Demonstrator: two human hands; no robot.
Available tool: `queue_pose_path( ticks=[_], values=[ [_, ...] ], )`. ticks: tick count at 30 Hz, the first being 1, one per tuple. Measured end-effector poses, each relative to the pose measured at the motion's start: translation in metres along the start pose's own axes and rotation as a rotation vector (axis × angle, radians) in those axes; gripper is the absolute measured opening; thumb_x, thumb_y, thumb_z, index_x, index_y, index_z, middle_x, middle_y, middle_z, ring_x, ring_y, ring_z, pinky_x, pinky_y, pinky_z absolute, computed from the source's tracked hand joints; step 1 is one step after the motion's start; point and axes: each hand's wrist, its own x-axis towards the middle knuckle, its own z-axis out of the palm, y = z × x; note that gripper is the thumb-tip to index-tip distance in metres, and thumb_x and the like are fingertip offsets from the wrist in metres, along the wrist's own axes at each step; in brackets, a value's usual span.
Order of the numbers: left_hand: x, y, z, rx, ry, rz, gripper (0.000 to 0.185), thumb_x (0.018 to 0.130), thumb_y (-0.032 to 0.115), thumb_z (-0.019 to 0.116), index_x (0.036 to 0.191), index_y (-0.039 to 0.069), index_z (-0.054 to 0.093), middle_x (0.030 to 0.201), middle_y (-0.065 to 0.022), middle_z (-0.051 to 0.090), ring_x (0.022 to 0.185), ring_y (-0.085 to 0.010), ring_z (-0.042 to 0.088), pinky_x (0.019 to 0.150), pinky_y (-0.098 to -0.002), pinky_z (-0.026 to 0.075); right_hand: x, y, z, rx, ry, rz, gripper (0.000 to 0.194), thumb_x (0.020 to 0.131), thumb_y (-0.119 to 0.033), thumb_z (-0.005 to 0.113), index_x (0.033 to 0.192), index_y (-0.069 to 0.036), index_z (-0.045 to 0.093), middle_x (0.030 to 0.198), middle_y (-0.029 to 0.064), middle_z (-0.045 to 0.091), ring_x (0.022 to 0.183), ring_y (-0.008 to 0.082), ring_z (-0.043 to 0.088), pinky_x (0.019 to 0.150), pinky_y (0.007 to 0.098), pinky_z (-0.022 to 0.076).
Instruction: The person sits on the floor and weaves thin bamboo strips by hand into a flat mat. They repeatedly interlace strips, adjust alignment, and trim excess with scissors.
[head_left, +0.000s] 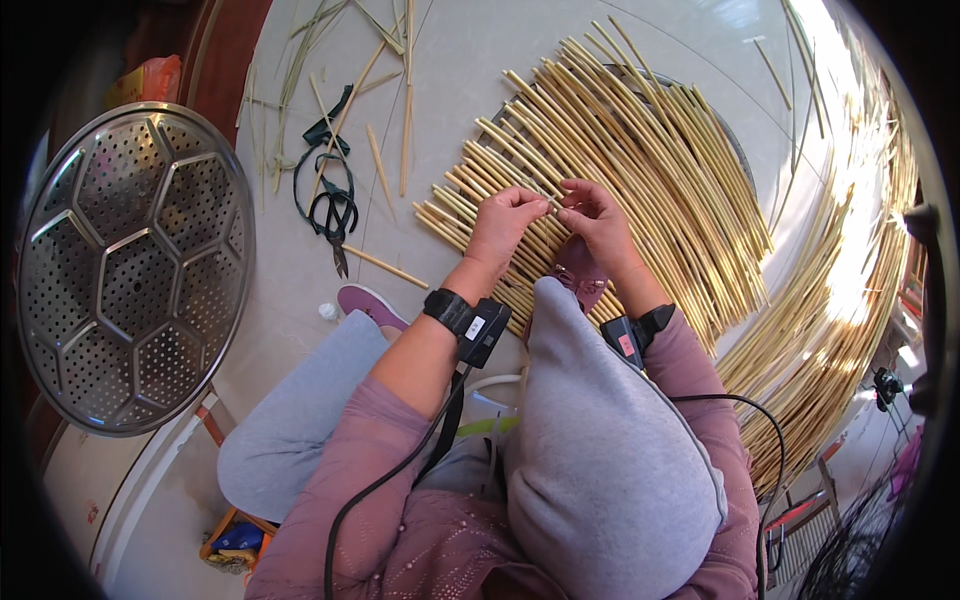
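Fingertips of my left hand (504, 221) and my right hand (600, 221) come close together over a mat of plant stalks (645, 172), pinching a thin pale strand (553, 204) between them. The strand is too fine to tell whether it is string or fibre. The stalks lie side by side in a slanting row, partly over a round dark-rimmed rack or tray (742, 154). My shoe (577, 274) rests on the lower part of the row, below my right hand. Left of the row, black-handled scissors (335, 232) lie on the floor beside a dark green strip (328, 135).
A round perforated metal steamer plate (137, 285) stands at the left. A long pile of loose stalks (832, 300) curves along the right. Cut stalks (409, 112) and dry leaves (300, 60) are scattered on the tiled floor. A black cable (776, 427) runs by my right arm.
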Motion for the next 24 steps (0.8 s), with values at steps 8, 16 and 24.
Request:
queue_pose_path(
  ticks=[8, 16, 24],
  values=[
    [-0.005, 0.003, -0.004, 0.012, -0.036, -0.006, 0.008, 0.086, 0.007, 0.063, 0.088, -0.001, 0.066, 0.085, -0.005, 0.067, 0.08, -0.0106, 0.061, 0.075, -0.023, 0.049, 0.006, -0.006, 0.0, 0.008, -0.139, 0.024, 0.025, 0.085, -0.005, 0.067, 0.109, 0.001, 0.062, 0.095, 0.0054, 0.065, 0.087, 0.0124, 0.06, 0.079, 0.0249, 0.0499],
    [0.0, 0.004, 0.001, 0.026, -0.084, -0.003, 0.009, 0.087, 0.006, 0.062, 0.09, -0.002, 0.066, 0.086, -0.0062, 0.067, 0.082, -0.0125, 0.063, 0.077, -0.0243, 0.05, 0.008, 0.001, -0.003, 0.011, -0.079, -0.006, 0.01, 0.089, -0.009, 0.064, 0.093, -0.001, 0.063, 0.082, 0.0028, 0.063, 0.077, 0.0096, 0.059, 0.07, 0.0232, 0.0493],
    [0.003, 0.006, 0.004, 0.049, -0.067, 0.033, 0.008, 0.085, 0.007, 0.065, 0.087, -0.001, 0.066, 0.081, -0.0019, 0.065, 0.076, -0.0078, 0.059, 0.071, -0.0224, 0.048, 0.01, -0.008, -0.013, 0.069, 0.096, 0.146, 0.023, 0.094, -0.029, 0.059, 0.09, -0.007, 0.062, 0.075, -0.0011, 0.058, 0.064, 0.0065, 0.053, 0.057, 0.0182, 0.04]
  ],
)
